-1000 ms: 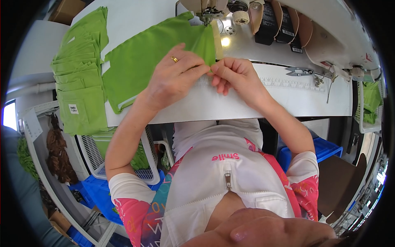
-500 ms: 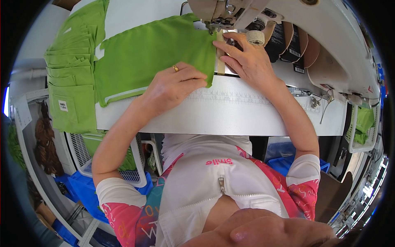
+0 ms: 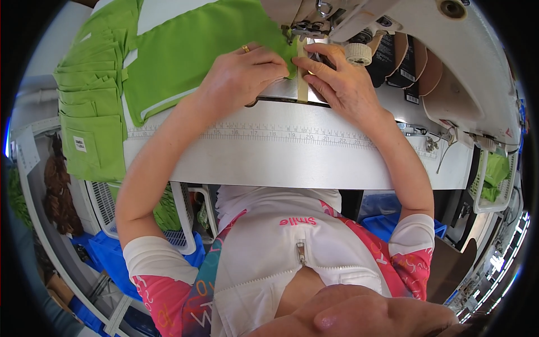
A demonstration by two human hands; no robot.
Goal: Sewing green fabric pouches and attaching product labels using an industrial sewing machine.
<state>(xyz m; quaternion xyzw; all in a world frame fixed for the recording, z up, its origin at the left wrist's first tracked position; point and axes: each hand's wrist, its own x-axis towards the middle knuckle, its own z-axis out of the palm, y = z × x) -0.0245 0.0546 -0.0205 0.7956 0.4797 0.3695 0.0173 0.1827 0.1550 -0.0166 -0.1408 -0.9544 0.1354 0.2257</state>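
Observation:
My left hand (image 3: 238, 78), with a ring on one finger, is closed on the near right edge of a large green fabric panel (image 3: 191, 53), fingertips pinched near the presser foot (image 3: 291, 35) of a sewing machine (image 3: 466, 73). My right hand (image 3: 345, 87) is open just to the right, fingers spread and curved, fingertips resting at the panel's right edge and on a narrow pale-yellow strip (image 3: 301, 90). The panel's lower edge has a white band. A printed measuring scale (image 3: 236, 132) runs along the white tabletop in front of both hands.
Folded green pocketed pieces (image 3: 90, 135) lie stacked at left. A white basket (image 3: 182, 219) of green pieces and blue bins (image 3: 112, 253) sit below. Dark packets (image 3: 407, 73), small metal tools (image 3: 421, 132) and another basket (image 3: 494, 180) are at right.
The green panel and my left hand have moved away from me, toward the presser foot. My right hand shifted up beside the foot earlier and has stayed there with fingers spread.

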